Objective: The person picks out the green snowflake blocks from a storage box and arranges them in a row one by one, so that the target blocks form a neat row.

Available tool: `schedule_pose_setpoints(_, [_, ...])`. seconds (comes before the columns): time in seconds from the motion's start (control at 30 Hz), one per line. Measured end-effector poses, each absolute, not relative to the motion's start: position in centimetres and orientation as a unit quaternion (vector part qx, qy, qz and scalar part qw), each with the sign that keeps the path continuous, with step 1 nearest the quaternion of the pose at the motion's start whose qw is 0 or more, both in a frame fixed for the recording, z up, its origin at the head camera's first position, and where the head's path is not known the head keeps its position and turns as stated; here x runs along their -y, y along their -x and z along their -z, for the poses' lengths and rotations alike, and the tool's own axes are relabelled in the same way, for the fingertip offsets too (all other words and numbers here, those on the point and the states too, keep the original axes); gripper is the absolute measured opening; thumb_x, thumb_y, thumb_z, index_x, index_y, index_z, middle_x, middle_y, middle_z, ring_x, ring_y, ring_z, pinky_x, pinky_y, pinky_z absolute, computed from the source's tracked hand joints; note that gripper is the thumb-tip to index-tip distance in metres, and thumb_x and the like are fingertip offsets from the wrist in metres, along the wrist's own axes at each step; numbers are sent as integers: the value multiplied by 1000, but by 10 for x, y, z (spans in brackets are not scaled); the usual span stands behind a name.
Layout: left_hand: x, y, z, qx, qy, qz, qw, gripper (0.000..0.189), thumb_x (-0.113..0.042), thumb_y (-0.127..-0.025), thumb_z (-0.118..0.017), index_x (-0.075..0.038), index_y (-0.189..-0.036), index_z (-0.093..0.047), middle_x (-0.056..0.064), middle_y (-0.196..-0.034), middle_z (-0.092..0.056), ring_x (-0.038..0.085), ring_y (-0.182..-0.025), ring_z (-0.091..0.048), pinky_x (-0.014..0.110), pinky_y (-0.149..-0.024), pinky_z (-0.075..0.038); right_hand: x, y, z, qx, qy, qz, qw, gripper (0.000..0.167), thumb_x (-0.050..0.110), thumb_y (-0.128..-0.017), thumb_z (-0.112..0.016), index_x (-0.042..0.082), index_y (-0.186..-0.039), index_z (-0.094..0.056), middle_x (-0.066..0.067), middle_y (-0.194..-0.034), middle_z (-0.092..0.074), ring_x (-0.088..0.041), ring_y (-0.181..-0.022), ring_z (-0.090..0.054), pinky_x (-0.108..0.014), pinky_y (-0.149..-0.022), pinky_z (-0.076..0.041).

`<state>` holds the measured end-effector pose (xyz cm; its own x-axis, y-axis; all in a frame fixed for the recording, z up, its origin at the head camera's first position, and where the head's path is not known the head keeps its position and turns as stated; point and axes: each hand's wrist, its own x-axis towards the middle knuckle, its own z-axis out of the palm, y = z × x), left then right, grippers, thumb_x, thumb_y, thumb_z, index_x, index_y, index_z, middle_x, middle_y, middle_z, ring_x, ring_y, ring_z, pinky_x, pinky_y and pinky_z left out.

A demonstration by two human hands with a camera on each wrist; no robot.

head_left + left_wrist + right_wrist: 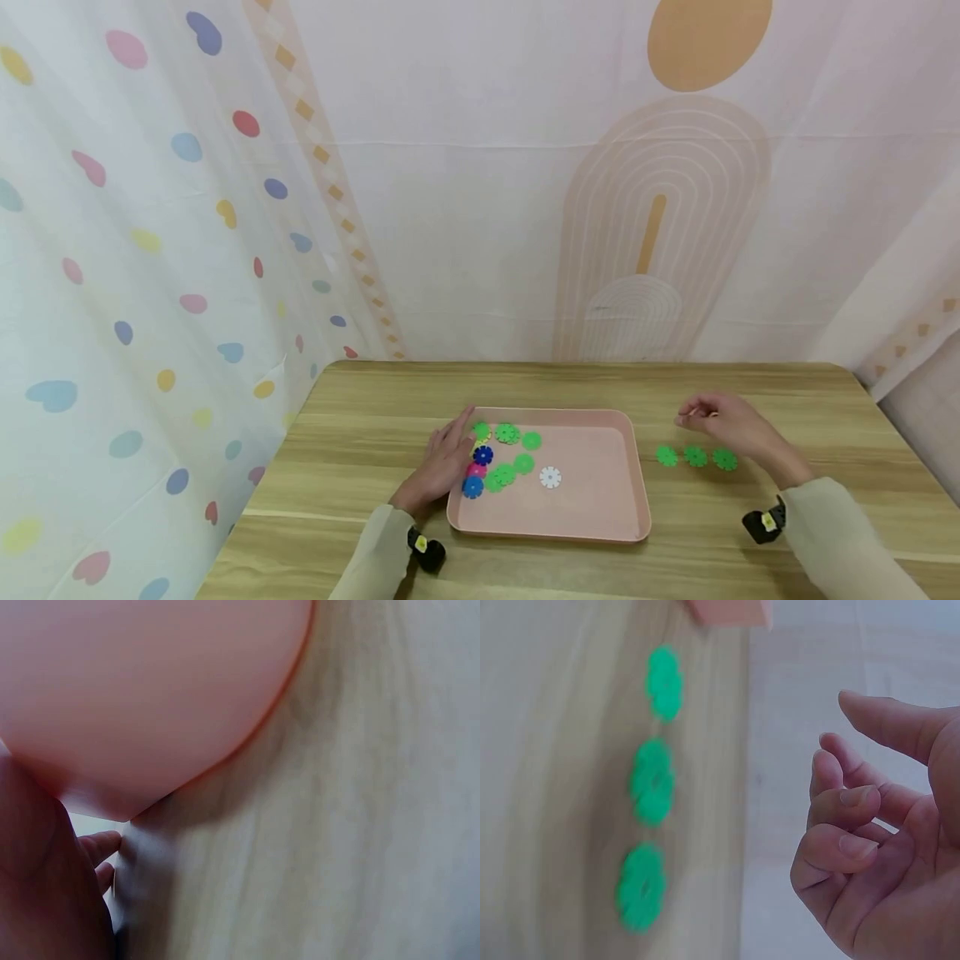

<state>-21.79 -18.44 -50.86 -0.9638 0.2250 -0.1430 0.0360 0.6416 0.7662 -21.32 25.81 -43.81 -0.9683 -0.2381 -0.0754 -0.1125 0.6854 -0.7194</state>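
My left hand (447,460) lies along the left rim of a pink tray (592,500), its fingers extended. The left wrist view has the tray's smooth outer side (165,682) close up, with part of the hand at lower left. Inside the tray are several green notched discs (523,463), two blue ones, a pink one and a white one (551,477). Right of the tray, three green discs (695,457) lie in a row on the table. Just above that row hovers my right hand (723,419); in the right wrist view its loosely bent fingers and apart thumb hold nothing.
The wooden table (360,500) runs up to a white patterned curtain (465,250) at the back, with more curtain on the left. Both wrists carry a small black camera (765,523).
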Motion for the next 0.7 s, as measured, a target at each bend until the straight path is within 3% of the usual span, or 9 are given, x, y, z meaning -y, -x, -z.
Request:
schedule_pose_setpoints(0.37, [185,220,511,-901,-81,-412,107,56,-35,-109,-29,-25,-161,-11,12,-164,-19,41,-150,-4,57,-118,9,-190,240,427,-891,175,404,114,12,14,-94,-63,6,-101,-69,-3,-92,-66,-16,-85,-58,-33,-75,-48])
schedule_pose_setpoints(0.7, [184,219,509,-901,-81,-413,110,56,-35,-109,-29,-25,-161,-10,10,-164,-18,38,-151,-5,56,-119,9,-126,253,439,-859,226,423,179,15,4,-92,-61,0,-105,-68,-6,-89,-69,-20,-72,-59,-29,-62,-49])
